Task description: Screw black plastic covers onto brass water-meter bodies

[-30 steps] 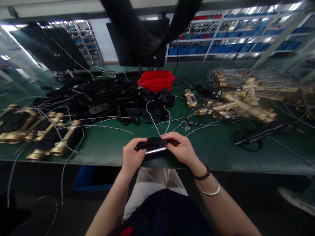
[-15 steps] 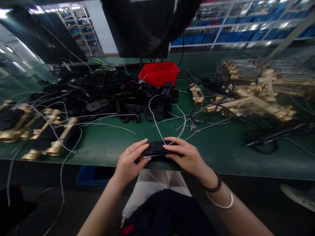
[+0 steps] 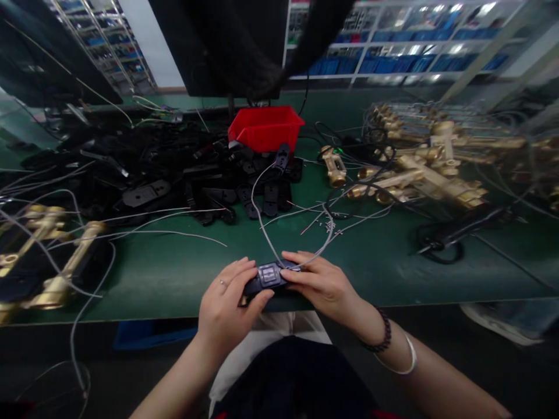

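Note:
Between my hands, at the table's near edge, is a black plastic housing [image 3: 269, 276] with a squarish window on its upper face. My left hand [image 3: 230, 299] grips its left end, thumb on the near side and fingers on top. Closed on the right end is my right hand [image 3: 325, 285]. A grey cable [image 3: 262, 221] rises from the housing by my right fingers and loops over the table. A bit of brass shows under the housing near my left fingers; the rest of its underside is hidden.
Black plastic parts [image 3: 174, 174] lie piled at the back left, before a red bin [image 3: 266, 128]. Brass fittings [image 3: 437, 169] fill the right, and more brass bodies [image 3: 56, 262] lie at the left. Small screws [image 3: 329, 226] are scattered beyond my right hand. A black corded screwdriver [image 3: 463, 230] lies at right.
The housing has tilted, so its window face now shows. Both hands keep hold of it. The whole view has shifted, with the table's things appearing further left.

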{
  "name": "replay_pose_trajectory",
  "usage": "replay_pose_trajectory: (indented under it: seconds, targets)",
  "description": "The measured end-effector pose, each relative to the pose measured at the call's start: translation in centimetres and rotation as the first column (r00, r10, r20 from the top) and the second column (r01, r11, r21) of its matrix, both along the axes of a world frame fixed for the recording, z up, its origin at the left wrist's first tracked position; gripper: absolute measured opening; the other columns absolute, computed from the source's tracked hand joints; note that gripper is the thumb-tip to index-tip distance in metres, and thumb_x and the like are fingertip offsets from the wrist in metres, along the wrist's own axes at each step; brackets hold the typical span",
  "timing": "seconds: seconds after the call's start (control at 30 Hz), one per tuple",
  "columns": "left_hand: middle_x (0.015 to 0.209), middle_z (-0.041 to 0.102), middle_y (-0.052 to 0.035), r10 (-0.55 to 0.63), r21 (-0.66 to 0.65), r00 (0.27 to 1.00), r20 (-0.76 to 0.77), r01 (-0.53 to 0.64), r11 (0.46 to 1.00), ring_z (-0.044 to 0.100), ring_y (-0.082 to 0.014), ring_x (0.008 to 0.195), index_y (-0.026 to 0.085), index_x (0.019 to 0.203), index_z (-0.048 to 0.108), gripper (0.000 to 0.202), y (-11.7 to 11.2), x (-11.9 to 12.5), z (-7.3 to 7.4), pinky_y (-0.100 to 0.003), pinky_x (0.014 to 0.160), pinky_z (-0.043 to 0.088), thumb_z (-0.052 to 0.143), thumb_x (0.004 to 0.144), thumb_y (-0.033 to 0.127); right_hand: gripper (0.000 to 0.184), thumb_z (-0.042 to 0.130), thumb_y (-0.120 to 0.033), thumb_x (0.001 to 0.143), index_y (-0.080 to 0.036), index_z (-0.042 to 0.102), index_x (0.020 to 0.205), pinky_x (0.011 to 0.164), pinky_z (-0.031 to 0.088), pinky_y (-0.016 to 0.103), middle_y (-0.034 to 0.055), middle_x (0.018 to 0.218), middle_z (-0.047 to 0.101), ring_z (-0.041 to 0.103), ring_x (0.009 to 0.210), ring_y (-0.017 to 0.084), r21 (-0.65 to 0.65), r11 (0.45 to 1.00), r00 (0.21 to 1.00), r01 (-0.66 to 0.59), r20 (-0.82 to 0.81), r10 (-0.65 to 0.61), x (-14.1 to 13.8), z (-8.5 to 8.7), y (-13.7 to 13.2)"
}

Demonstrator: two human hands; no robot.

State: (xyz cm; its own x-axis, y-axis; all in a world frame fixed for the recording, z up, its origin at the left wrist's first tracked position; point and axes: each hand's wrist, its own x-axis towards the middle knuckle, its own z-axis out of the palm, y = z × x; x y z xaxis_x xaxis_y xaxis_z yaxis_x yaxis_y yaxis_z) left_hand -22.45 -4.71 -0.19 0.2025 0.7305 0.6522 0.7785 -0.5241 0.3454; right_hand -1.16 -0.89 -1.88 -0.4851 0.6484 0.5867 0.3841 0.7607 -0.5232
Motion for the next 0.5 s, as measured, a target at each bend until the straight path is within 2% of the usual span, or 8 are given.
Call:
replay_pose_trajectory:
  seconds: [0.1, 0.17, 0.2, 0.27, 0.33, 0.37, 0.43, 0.5]
  targets:
    - [0.087, 0.073, -0.0106, -0.017, -0.039, 0.999, -0.027, 0.016, 0.999, 0.07, -0.0214, 0.079, 0.014, 0.097, 0.064, 0.03, 0.9, 0.4, 0.2, -0.031, 0.073, 0.059, 0.054, 0.086, 0.04, 0.027, 0.057, -0.018, 0.086, -0.027, 0.066, 0.11, 0.092, 0.051, 0.04, 0.0086, 0.122, 0.062, 0.06, 0.11, 0.02, -0.012, 0.999, 0.999, -0.042, 0.024, 0.042, 0.3, 0.7, -0.1]
    - [0.086, 0.073, -0.0096, -0.053, -0.055, 0.998, -0.041, 0.05, 0.997, 0.07, -0.0206, 0.075, 0.015, 0.098, 0.065, 0.032, 1.2, 0.2, 0.1, -0.03, 0.07, 0.059, 0.053, 0.087, 0.042, 0.022, 0.058, -0.021, 0.086, -0.024, 0.068, 0.106, 0.094, 0.05, 0.039, 0.0082, 0.121, 0.062, 0.058, 0.113, 0.02, -0.072, 0.992, 0.993, -0.104, 0.056, 0.108, 1.4, 1.4, 0.3]
    - [0.087, 0.074, -0.0094, -0.063, -0.059, 0.997, -0.038, 0.06, 0.996, 0.07, -0.0206, 0.075, 0.015, 0.099, 0.066, 0.032, 1.4, 0.0, 0.0, -0.03, 0.071, 0.059, 0.054, 0.087, 0.042, 0.02, 0.057, -0.02, 0.087, -0.024, 0.069, 0.103, 0.093, 0.051, 0.038, 0.0071, 0.118, 0.064, 0.058, 0.112, 0.02, -0.105, 0.99, 0.992, -0.095, 0.067, 0.103, 2.3, 1.7, 0.7]
    - [0.088, 0.074, -0.0086, -0.073, -0.07, 0.997, -0.024, 0.071, 0.995, 0.07, -0.021, 0.076, 0.016, 0.1, 0.066, 0.031, 1.6, -0.3, -0.2, -0.031, 0.072, 0.059, 0.057, 0.085, 0.041, 0.02, 0.053, -0.017, 0.087, -0.024, 0.07, 0.096, 0.088, 0.052, 0.037, 0.0054, 0.106, 0.069, 0.062, 0.103, 0.019, -0.137, 0.989, 0.994, 0.054, 0.098, -0.04, 4.3, 2.3, 2.1]
    - [0.089, 0.074, -0.0075, -0.084, -0.082, 0.996, -0.01, 0.083, 0.993, 0.07, -0.0209, 0.077, 0.018, 0.101, 0.067, 0.03, 1.9, -0.2, -0.3, -0.031, 0.072, 0.058, 0.06, 0.083, 0.041, 0.021, 0.052, -0.014, 0.085, -0.021, 0.07, 0.094, 0.082, 0.053, 0.036, 0.006, 0.096, 0.07, 0.065, 0.091, 0.019, -0.141, 0.947, 0.948, 0.288, 0.182, -0.262, 6.3, 2.4, 4.1]
    - [0.089, 0.074, -0.007, -0.096, -0.086, 0.995, -0.007, 0.095, 0.992, 0.07, -0.0207, 0.077, 0.019, 0.101, 0.067, 0.03, 2.1, 0.0, -0.4, -0.031, 0.073, 0.058, 0.06, 0.082, 0.041, 0.02, 0.053, -0.014, 0.084, -0.02, 0.07, 0.093, 0.08, 0.053, 0.036, 0.0066, 0.093, 0.07, 0.065, 0.086, 0.019, -0.143, 0.92, 0.912, 0.366, 0.253, -0.324, 7.0, 2.2, 5.3]
    - [0.087, 0.074, -0.0066, -0.125, -0.081, 0.992, -0.011, 0.124, 0.989, 0.07, -0.02, 0.076, 0.019, 0.1, 0.067, 0.029, 2.6, 0.7, -0.4, -0.03, 0.072, 0.058, 0.06, 0.082, 0.041, 0.015, 0.058, -0.015, 0.081, -0.018, 0.069, 0.09, 0.074, 0.053, 0.034, 0.0068, 0.087, 0.069, 0.064, 0.079, 0.019, -0.15, 0.896, 0.856, 0.418, 0.396, -0.333, 7.9, 1.8, 7.4]
    - [0.086, 0.074, -0.0066, -0.149, -0.066, 0.989, -0.017, 0.148, 0.987, 0.07, -0.0193, 0.076, 0.019, 0.098, 0.066, 0.03, 3.0, 1.5, -0.4, -0.029, 0.071, 0.058, 0.059, 0.083, 0.043, 0.009, 0.063, -0.015, 0.078, -0.017, 0.068, 0.085, 0.068, 0.051, 0.03, 0.0047, 0.081, 0.067, 0.062, 0.072, 0.016, -0.157, 0.902, 0.83, 0.401, 0.478, -0.286, 8.1, 1.4, 8.9]
